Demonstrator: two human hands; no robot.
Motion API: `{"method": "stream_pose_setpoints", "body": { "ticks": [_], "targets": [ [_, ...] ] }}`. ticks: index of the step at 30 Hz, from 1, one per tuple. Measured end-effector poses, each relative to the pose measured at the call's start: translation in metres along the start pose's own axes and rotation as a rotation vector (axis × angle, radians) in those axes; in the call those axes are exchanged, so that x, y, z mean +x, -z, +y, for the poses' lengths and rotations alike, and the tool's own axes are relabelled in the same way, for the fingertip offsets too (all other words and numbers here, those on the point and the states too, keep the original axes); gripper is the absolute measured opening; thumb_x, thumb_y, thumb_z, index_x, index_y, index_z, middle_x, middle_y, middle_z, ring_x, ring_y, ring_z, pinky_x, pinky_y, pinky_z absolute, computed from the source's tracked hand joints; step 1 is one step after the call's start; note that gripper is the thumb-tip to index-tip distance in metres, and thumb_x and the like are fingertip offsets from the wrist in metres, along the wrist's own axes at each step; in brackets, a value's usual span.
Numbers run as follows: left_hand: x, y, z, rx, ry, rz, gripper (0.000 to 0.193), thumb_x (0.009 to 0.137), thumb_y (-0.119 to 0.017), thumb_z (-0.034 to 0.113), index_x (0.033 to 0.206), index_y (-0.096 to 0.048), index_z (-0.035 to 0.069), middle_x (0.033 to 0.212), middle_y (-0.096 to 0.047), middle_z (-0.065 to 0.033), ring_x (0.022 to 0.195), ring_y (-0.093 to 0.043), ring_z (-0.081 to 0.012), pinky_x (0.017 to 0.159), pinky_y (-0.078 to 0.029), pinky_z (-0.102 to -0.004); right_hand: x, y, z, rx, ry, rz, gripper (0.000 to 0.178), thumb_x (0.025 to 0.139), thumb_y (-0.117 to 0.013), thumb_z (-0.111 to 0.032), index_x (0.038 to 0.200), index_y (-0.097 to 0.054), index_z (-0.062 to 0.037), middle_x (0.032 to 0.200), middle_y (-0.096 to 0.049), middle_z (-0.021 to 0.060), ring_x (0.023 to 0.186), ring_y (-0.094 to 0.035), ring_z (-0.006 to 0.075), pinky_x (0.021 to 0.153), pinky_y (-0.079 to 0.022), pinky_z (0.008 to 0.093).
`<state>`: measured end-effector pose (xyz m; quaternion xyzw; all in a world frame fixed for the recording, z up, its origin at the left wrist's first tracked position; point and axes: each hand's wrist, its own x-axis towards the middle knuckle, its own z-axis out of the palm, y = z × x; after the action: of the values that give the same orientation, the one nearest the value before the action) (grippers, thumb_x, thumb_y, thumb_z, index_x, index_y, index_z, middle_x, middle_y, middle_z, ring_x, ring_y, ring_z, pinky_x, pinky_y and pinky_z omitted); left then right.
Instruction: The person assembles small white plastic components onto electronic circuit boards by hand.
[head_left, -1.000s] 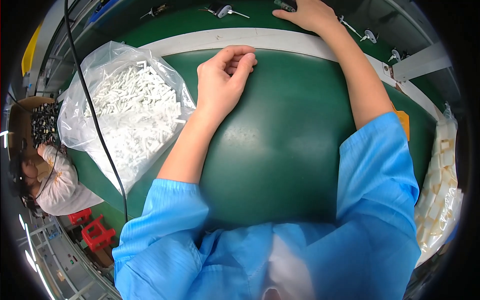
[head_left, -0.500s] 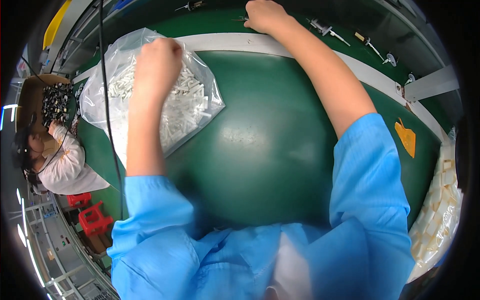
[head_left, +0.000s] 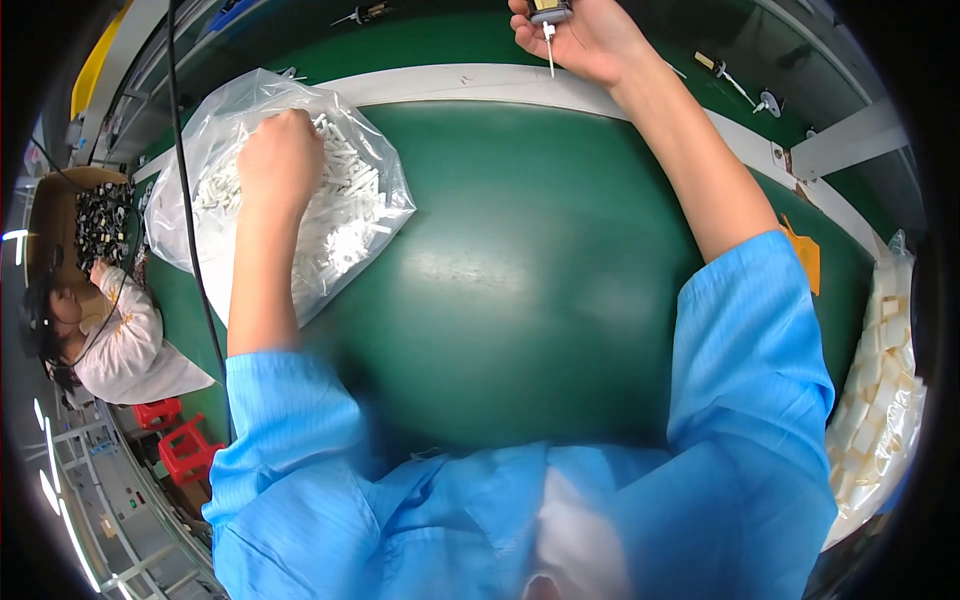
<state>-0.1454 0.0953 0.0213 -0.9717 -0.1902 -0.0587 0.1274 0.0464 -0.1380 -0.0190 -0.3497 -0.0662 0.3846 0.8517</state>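
Observation:
My left hand [head_left: 278,165] is closed among small white plastic tubes [head_left: 352,178], inside a clear plastic bag [head_left: 390,190] that lies spread on the green work surface. Its fingertips point down and away, so anything pinched in them is hidden. At the top edge of the view, my right hand [head_left: 600,42] has its palm turned up, with a small dark component [head_left: 550,14] held in the fingers. That component has a yellowish block on top and a thin white stem pointing toward me; part of it is cut off by the frame.
Beyond a white rail [head_left: 470,80] runs a green strip with similar components [head_left: 740,82] on it. An orange piece [head_left: 803,258] lies at the right, near a bag of cream-coloured blocks [head_left: 880,380]. A black cable [head_left: 186,190] hangs across the bag. Far left, a person [head_left: 120,340] reaches into a box [head_left: 50,210].
My right hand has turned palm up and moved right, lifting a component off the far strip. My left hand has moved slightly left and lower in the view, into the tubes.

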Motion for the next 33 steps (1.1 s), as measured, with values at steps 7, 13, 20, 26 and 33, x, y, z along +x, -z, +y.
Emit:
{"method": "stream_pose_setpoints", "body": {
  "ticks": [7,13,20,26,33],
  "targets": [
    [-0.023,0.013,0.095,-1.207,-0.152,0.005,0.017,0.083,-0.066,0.019,0.092,-0.066,0.004,0.068,-0.065,-0.0055,0.061,-0.059,-0.0101,0.058,-0.047,-0.0239,0.004,-0.009,0.023,0.033,0.082,0.003,0.018,0.09,-0.052,-0.021,0.088,-0.056,-0.0039,0.069,-0.05,0.0026,0.047,-0.04,0.0085,0.036,-0.026,0.0193],
    [-0.03,-0.02,0.132,-1.852,-0.039,-0.184,0.022,0.087,-0.064,0.015,0.1,-0.062,-0.003,0.078,-0.065,-0.0061,0.065,-0.056,-0.0077,0.062,-0.045,-0.02,-0.019,-0.041,0.025,0.197,0.192,-0.052,0.02,0.092,-0.05,-0.024,0.091,-0.056,-0.0046,0.07,-0.05,0.0018,0.043,-0.036,0.0081,0.035,-0.024,0.0199],
    [-0.031,-0.023,0.13,-1.875,-0.03,-0.217,0.024,0.088,-0.063,0.015,0.105,-0.061,-0.003,0.081,-0.064,-0.0061,0.07,-0.056,-0.0085,0.066,-0.045,-0.0202,-0.02,-0.038,0.031,0.224,0.208,0.005,0.02,0.093,-0.049,-0.023,0.092,-0.055,-0.0038,0.071,-0.05,0.003,0.046,-0.038,0.009,0.037,-0.025,0.0201],
    [-0.031,-0.023,0.129,-1.846,-0.078,-0.198,0.023,0.086,-0.065,0.012,0.102,-0.062,-0.005,0.079,-0.066,-0.0081,0.067,-0.059,-0.0086,0.064,-0.048,-0.0205,-0.02,-0.037,0.037,0.255,0.233,-0.015,0.02,0.094,-0.048,-0.023,0.095,-0.053,-0.0039,0.072,-0.05,0.0035,0.047,-0.038,0.0091,0.038,-0.026,0.0198],
    [-0.029,-0.026,0.128,-1.853,-0.04,-0.198,0.023,0.087,-0.063,0.012,0.104,-0.062,-0.003,0.081,-0.065,-0.0071,0.07,-0.058,-0.0096,0.067,-0.047,-0.0212,-0.022,-0.039,0.035,0.253,0.249,-0.027,0.019,0.095,-0.047,-0.022,0.096,-0.052,-0.0042,0.073,-0.049,0.0034,0.048,-0.038,0.0089,0.039,-0.026,0.0197]
  ]
}}
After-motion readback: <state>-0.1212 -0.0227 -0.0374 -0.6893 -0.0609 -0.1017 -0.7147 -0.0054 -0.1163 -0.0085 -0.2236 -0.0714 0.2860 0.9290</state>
